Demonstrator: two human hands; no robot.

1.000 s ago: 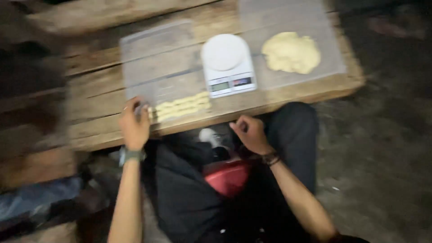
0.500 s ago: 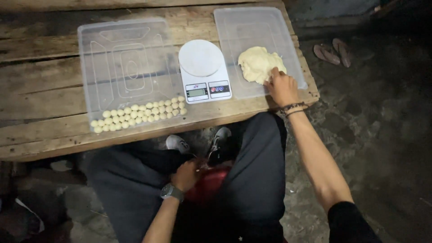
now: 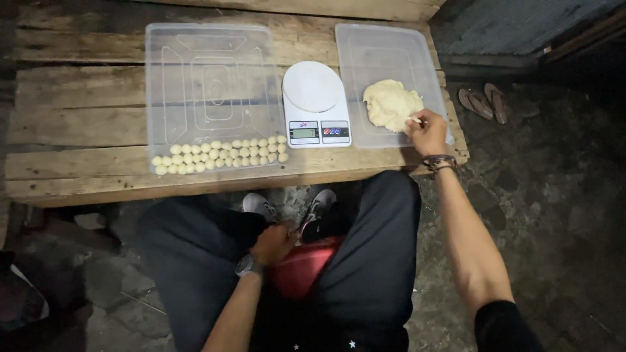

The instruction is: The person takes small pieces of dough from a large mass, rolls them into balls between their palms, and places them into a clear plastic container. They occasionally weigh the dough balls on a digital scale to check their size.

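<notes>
Pinching a bit off the dough [image 3: 390, 104] on a clear lid [image 3: 391, 49], the right hand [image 3: 427, 132] grips it; the left hand [image 3: 272, 243] rests clenched by the red stool [image 3: 301, 268].

Pale yellow dough [image 3: 391, 104] and dough balls [image 3: 218, 155], clear trays [image 3: 208, 45], white scale [image 3: 315, 104] with grey display, weathered brown table [image 3: 72, 124], red stool [image 3: 300, 270], black trousers [image 3: 189, 261], grey-white shoes [image 3: 261, 206], brown sandals [image 3: 482, 103] far right.
</notes>
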